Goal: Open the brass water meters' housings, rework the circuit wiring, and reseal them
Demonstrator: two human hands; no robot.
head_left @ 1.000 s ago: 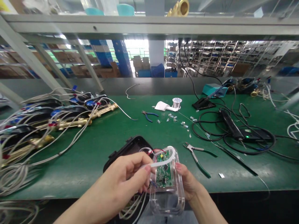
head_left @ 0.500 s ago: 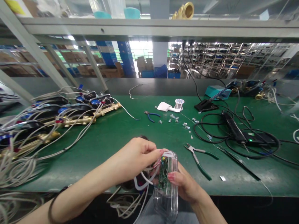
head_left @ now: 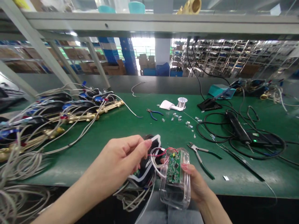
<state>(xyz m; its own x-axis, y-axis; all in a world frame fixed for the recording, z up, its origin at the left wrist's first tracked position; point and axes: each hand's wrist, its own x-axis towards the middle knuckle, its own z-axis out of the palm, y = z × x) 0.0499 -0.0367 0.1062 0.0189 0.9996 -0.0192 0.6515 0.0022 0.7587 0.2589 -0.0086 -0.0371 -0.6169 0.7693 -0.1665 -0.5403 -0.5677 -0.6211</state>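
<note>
My right hand (head_left: 195,180) grips a clear plastic case (head_left: 175,199) by its right side, thumb on the rim. A green circuit board (head_left: 174,169) sits inside it, its face up. Red wires (head_left: 169,149) and a white cable run from the board leftward. My left hand (head_left: 127,155) is closed, thumb and fingers pinched beside a white gasket (head_left: 157,140); what lies between the fingertips is hidden. Beneath that hand is a dark housing (head_left: 147,161) edged by the gasket, partly covered. Green-handled cutters (head_left: 202,158) lie open to the right of the case.
Brass-bodied meters (head_left: 79,116) with grey cables crowd the left. Small blue-handled pliers (head_left: 154,114), a solder spool (head_left: 182,103) and tiny clear pieces lie mid-table. At right are a black soldering tool (head_left: 237,127), tweezers (head_left: 245,165) and looped leads. A shelf beam (head_left: 140,26) crosses above.
My left hand has moved off the case to the left. The case has tilted, turning the board's face toward me, and the red wires now show. The view has shifted slightly.
</note>
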